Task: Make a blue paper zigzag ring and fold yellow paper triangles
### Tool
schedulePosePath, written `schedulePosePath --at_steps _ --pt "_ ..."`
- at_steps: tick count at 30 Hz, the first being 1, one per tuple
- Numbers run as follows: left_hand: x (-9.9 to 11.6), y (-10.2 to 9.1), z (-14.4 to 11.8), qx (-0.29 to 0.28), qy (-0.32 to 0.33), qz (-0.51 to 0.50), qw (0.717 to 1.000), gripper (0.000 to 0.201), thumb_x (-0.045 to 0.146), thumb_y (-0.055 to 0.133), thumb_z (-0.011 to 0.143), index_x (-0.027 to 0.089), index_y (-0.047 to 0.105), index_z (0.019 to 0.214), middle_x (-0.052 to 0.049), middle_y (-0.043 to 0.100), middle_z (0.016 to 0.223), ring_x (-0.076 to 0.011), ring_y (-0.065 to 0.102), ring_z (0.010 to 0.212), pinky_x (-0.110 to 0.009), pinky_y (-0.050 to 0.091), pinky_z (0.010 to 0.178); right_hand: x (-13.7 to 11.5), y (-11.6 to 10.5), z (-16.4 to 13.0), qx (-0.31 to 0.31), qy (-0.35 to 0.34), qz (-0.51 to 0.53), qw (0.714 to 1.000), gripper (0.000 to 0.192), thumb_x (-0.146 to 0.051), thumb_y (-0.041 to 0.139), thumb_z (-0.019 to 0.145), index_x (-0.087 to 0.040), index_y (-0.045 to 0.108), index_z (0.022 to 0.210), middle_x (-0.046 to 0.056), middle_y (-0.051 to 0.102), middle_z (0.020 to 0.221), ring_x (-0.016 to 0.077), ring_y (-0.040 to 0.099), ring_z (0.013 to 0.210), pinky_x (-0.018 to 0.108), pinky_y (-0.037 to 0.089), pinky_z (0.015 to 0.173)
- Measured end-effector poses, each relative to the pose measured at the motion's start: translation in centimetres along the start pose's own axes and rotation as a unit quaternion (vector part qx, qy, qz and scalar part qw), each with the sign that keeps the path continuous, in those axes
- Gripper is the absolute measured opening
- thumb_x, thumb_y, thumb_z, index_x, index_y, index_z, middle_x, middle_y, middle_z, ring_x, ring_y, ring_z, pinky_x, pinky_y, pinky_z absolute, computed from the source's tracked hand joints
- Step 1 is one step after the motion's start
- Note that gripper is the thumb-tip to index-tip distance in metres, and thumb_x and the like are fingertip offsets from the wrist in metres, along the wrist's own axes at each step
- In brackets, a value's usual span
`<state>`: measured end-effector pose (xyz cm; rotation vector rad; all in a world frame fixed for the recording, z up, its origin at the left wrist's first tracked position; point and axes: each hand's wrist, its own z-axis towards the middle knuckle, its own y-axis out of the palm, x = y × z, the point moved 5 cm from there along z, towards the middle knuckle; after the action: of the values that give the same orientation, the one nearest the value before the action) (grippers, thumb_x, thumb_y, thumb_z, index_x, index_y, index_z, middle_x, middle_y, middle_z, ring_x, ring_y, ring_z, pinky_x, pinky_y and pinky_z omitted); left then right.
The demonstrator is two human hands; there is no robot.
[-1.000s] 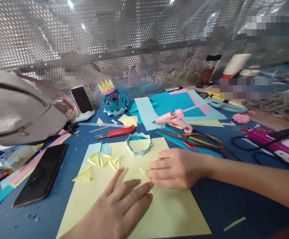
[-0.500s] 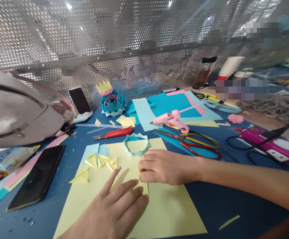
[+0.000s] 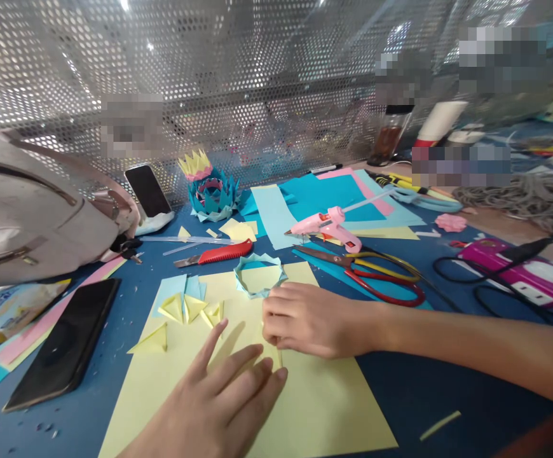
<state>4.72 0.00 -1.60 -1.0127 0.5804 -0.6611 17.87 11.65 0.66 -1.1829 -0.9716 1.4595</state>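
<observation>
A small yellow paper piece [image 3: 273,353] lies on a large pale yellow sheet [image 3: 324,407], mostly covered by fingers. My right hand [image 3: 312,321] is closed over its far end, fingertips curled down and partly hidden. My left hand [image 3: 224,394] lies beside it with fingers stretched and spread, the fingertips at the piece's near end. Folded yellow paper triangles [image 3: 171,308] sit on the sheet to the left, near light blue paper pieces [image 3: 174,286]. Just beyond my right hand stands a light blue zigzag paper ring [image 3: 238,280].
Beyond the sheet are a red box cutter [image 3: 224,252], scissors [image 3: 386,292] and a pink glue gun [image 3: 321,222]. A dark blue paper flower [image 3: 214,197] stands at the back. Left are a black phone [image 3: 67,343] and a backpack [image 3: 33,216]; right, a magenta power strip [image 3: 524,273].
My right hand's fingers have shifted slightly on the small yellow paper piece. My left hand stays spread in nearly the same place. The view has moved a little.
</observation>
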Motion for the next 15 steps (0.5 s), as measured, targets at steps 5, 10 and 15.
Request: schedulePosePath --at_steps 5,10,15 --pt "0.0 0.0 0.0 0.003 0.0 0.012 1.0 0.059 0.053 0.022 0.105 0.018 0.061 0.132 -0.006 0.071 0.108 -0.0219 0.058 0.124 -0.059 0.003 0.124 -0.1 -0.5 -0.4 0.058 -0.007 0.016 0.998 0.015 -0.027 0.053 0.102 -0.019 0.065 0.097 0.005 0.062 0.1 0.0165 0.048 0.087 0.03 0.036 0.077" --pt "0.0 -0.1 0.1 0.023 -0.012 0.013 1.0 0.044 0.028 0.025 0.109 0.02 0.063 0.13 -0.002 0.072 0.109 -0.0189 0.059 0.123 -0.056 0.002 0.125 -0.6 -0.9 -1.0 0.106 -0.037 -0.043 0.993 0.023 -0.026 0.052 0.102 -0.022 0.071 0.091 0.003 0.063 0.09 0.017 0.046 0.082 0.031 0.033 0.073" --pt "-0.1 0.0 0.3 0.037 -0.024 0.005 0.999 0.042 0.021 0.027 0.108 0.02 0.065 0.126 0.0 0.072 0.106 -0.0176 0.059 0.122 -0.055 0.004 0.126 -0.4 -1.1 -1.5 0.088 -0.074 -0.021 0.993 0.029 -0.037 0.049 0.103 -0.019 0.073 0.102 0.003 0.059 0.08 0.0175 0.043 0.074 0.033 0.031 0.068"
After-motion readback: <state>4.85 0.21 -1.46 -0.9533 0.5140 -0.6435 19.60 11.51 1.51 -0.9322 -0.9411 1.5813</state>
